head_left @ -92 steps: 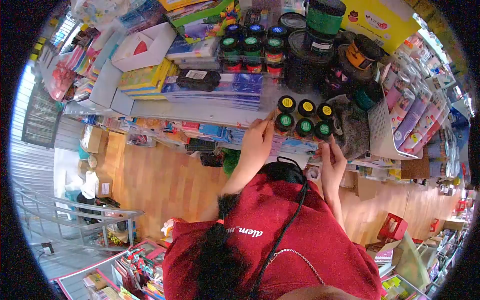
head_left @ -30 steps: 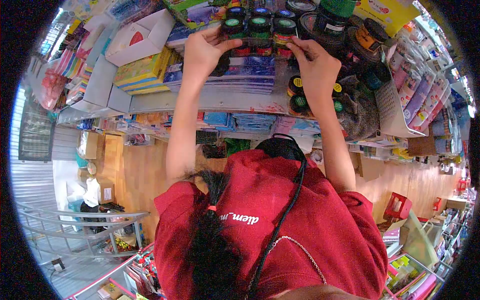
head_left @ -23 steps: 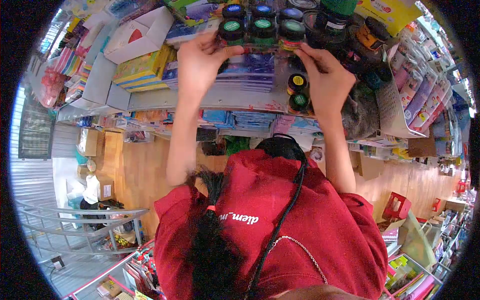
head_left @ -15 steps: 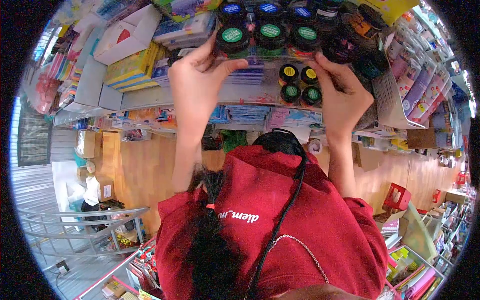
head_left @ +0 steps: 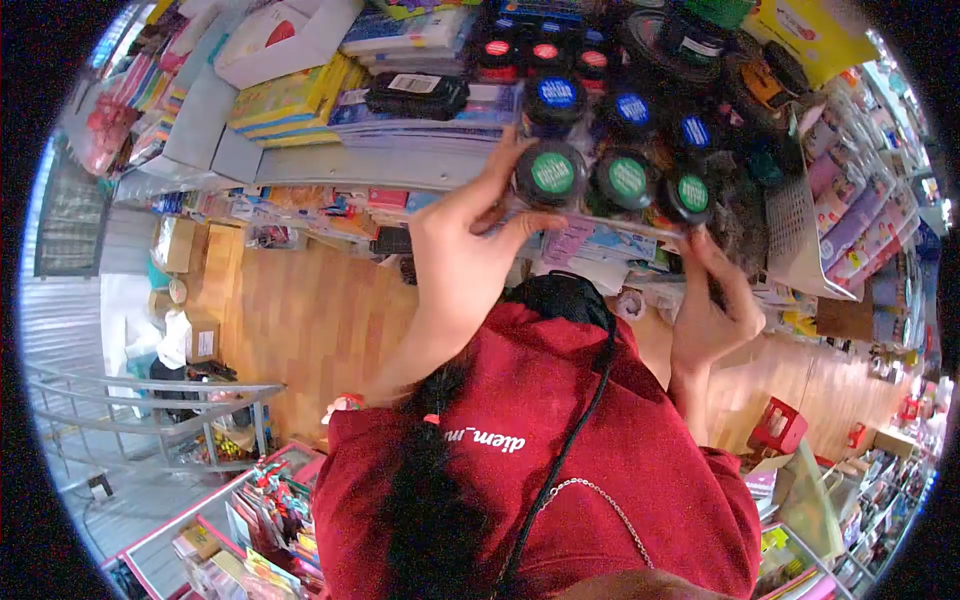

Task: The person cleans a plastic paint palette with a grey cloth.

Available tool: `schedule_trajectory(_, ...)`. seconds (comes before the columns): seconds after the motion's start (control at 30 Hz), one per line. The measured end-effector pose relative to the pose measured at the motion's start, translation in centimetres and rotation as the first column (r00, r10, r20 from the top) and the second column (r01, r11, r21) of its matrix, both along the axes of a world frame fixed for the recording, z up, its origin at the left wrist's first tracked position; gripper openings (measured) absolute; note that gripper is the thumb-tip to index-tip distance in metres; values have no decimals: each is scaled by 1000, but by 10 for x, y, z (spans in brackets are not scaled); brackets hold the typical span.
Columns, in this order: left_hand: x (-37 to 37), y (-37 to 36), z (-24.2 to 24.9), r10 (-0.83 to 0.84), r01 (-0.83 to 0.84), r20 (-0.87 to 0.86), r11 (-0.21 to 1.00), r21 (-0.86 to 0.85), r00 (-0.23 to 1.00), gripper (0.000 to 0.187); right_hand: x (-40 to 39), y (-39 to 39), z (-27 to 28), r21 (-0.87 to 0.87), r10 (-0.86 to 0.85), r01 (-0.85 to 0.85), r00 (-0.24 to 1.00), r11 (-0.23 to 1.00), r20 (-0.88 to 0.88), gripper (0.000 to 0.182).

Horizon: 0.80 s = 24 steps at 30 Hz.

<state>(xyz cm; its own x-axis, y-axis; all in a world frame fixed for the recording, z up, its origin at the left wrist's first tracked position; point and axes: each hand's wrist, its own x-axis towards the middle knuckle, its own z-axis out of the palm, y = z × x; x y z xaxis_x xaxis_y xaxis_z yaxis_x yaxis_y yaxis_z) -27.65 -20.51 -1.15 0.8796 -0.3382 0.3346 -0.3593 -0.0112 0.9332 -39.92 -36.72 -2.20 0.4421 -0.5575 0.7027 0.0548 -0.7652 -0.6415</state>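
A pack of jars point(head_left: 627, 183) with black lids and round green and blue labels is tipped toward me, its lids facing up at the camera. A clear edge seems to run along its near side. My left hand point(head_left: 465, 250) grips the left near corner, thumb below the front jar and fingers along its side. At the right near corner, my right hand point(head_left: 715, 305) pinches the edge with thumb and fingers. Behind the pack, smaller jars with red labels point(head_left: 545, 52) stand on the shelf. A black packet with a barcode label point(head_left: 415, 95) lies left of them.
Yellow booklets point(head_left: 290, 105) and a white box point(head_left: 285, 45) sit at left on the shelf. A white perforated basket point(head_left: 800, 225) holds packaged goods at right. Metal railings point(head_left: 150, 410) curve at lower left. A red crate point(head_left: 778, 425) stands on the wooden floor.
Both hands have brought the pack of jars toward my body and slightly right. Red-labelled jars behind it now show. The small yellow- and green-labelled jars are no longer visible. The view has shifted slightly.
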Motion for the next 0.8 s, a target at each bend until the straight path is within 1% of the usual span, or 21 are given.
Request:
schedule_trajectory(0.03,-2,1,-2,3,-3,7,1000,7,1000,54,-1,2,-4,20,3,-3,1000,1000,-1,15)
schedule_trajectory(0.07,-6,2,-4,6,-6,-54,1000,3,999,52,-3,3,-8,40,3,-3,1000,999,-3,15)
schedule_trajectory(0.17,-7,-3,-16,14,-16,38,999,47,999,53,-8,-4,-17,77,-28,32,998,997,-53,14)
schedule_trajectory(0.2,-8,-7,-18,12,-15,30,997,74,999,53,-12,-7,-20,85,-47,54,996,995,-82,14)
schedule_trajectory(0.3,-9,-23,-23,-32,24,54,989,143,998,51,-14,-19,-26,89,-101,103,995,991,-19,14)
schedule_trajectory(0.33,-9,-32,-29,-36,26,138,997,75,990,51,-14,-22,-24,117,-113,112,994,987,-1,15)
schedule_trajectory(0.43,-18,-48,-22,-49,36,95,989,140,994,51,-20,-37,-25,94,-207,215,975,972,-86,18)
schedule_trajectory(0.47,-18,-53,-25,-42,24,127,990,140,991,51,-20,-43,-31,147,-167,170,985,974,-32,18)
schedule_trajectory(0.53,-17,-62,-32,-24,-3,192,990,139,981,50,-16,-48,-34,163,-145,144,989,976,-4,15)
schedule_trajectory(0.57,-17,-63,-33,-28,0,186,989,151,982,50,-15,-49,-34,170,-133,129,991,977,13,13)
schedule_trajectory(0.6,-17,-63,-33,-31,1,182,987,163,983,50,-16,-49,-33,134,-151,158,987,978,-55,14)
schedule_trajectory(0.63,-16,-63,-33,-31,-1,182,985,175,983,51,-16,-51,-36,170,-129,138,990,976,-58,14)
schedule_trajectory(0.7,-14,-61,-36,-38,16,102,978,206,994,52,-14,-54,-50,241,-77,89,995,966,-58,14)
schedule_trajectory(0.73,-12,-60,-37,-36,21,64,975,221,997,53,-14,-56,-56,199,-87,106,991,974,-100,13)
schedule_trajectory(0.8,-10,-59,-42,-61,45,65,974,224,996,54,-13,-56,-59,205,-85,104,991,973,-100,12)
